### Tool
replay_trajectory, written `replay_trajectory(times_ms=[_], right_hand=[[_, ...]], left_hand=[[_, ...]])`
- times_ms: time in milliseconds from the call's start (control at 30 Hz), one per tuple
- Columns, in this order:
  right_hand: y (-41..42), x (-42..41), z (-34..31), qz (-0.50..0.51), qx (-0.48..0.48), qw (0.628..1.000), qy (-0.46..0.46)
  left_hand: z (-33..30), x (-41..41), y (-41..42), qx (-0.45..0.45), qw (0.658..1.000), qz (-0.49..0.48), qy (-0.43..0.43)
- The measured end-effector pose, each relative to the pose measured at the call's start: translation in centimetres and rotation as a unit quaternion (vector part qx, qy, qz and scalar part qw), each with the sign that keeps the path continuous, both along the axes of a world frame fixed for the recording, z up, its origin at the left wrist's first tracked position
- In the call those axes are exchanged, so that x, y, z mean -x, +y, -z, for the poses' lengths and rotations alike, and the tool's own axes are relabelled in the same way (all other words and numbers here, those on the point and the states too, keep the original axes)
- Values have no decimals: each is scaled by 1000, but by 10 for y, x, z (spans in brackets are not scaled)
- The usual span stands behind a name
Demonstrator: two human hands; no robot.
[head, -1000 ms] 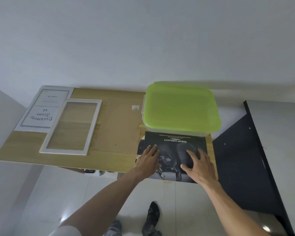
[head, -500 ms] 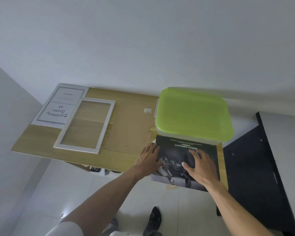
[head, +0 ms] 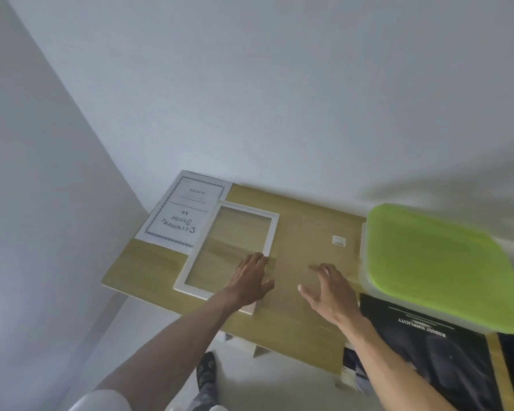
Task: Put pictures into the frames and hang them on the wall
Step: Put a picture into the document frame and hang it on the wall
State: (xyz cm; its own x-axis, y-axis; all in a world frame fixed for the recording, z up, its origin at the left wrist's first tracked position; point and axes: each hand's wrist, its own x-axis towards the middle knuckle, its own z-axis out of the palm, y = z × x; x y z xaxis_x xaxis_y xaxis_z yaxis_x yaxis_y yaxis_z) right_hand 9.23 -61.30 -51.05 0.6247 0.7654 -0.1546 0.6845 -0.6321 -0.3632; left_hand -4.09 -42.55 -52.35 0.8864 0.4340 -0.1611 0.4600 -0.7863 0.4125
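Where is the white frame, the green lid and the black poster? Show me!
white frame (head: 272,232): head view, on its right side bar.
green lid (head: 433,268): head view, middle of its top.
black poster (head: 445,360): head view, dark printed area below its title.

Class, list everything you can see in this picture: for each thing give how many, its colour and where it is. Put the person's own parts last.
table: 1, light wood, against the white wall
picture frame: 1, white, empty, flat on the table's left half
document sheet: 1, white with an ornate border, far left corner, partly under the frame
backing board: 1, brown, flat on the table between frame and box, small white label on it
storage box: 1, clear with a green lid, right side of the table
poster: 1, black with white lettering, near right, partly under the box
left hand: 1, bare, open, over the frame's near right part
right hand: 1, bare, open, over the backing board
foot: 1, dark patterned footwear, on the floor below the table
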Motion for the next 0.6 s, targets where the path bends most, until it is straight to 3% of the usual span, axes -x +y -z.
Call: replay_trajectory(times_ms=[300, 600], right_hand=[[185, 62, -1, -61, 12, 998, 7], [308, 136, 31, -204, 57, 977, 4]], left_hand=[[5, 59, 168, -42, 998, -40, 8], [37, 119, 263, -44, 983, 11, 180]])
